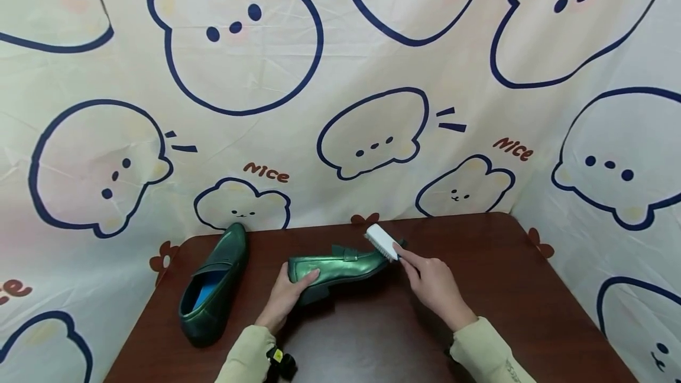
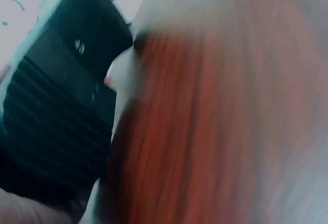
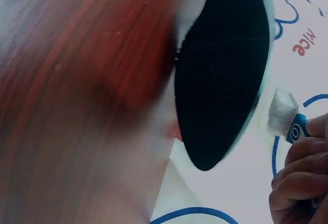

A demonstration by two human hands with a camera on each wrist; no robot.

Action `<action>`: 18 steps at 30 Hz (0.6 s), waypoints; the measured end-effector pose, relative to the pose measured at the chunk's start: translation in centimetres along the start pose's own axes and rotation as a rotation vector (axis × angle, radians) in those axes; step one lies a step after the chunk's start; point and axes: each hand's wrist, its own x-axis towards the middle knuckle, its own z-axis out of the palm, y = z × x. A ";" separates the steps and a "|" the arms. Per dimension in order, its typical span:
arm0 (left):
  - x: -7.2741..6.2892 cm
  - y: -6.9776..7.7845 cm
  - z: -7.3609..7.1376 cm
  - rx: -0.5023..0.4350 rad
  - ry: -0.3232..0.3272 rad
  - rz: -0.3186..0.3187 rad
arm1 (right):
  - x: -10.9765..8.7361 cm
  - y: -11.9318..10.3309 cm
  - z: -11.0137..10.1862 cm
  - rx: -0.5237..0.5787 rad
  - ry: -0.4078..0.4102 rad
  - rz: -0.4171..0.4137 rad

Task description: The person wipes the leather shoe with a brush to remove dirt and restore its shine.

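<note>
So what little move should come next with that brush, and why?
Probably one light stroke of the brush across the toe of the held green shoe: the right-hand grip has the brush close to the toe, and the left-hand grip holds the heel end, which should keep it steady.

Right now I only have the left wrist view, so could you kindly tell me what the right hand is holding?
Observer: The right hand grips a white-headed brush.
Operator: Thank you; which end of the held shoe is it near?
Observer: The toe; whether the bristles touch it, I can't tell.
Operator: And is there another shoe on the table, please?
Observer: Yes, a second green shoe stands to the left of the held one, with a blue insole showing.
</note>
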 end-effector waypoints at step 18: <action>1.4 -0.6 -4.0 0.050 -0.085 -0.015 | -1.5 -0.1 0.9 -0.008 -0.091 -0.077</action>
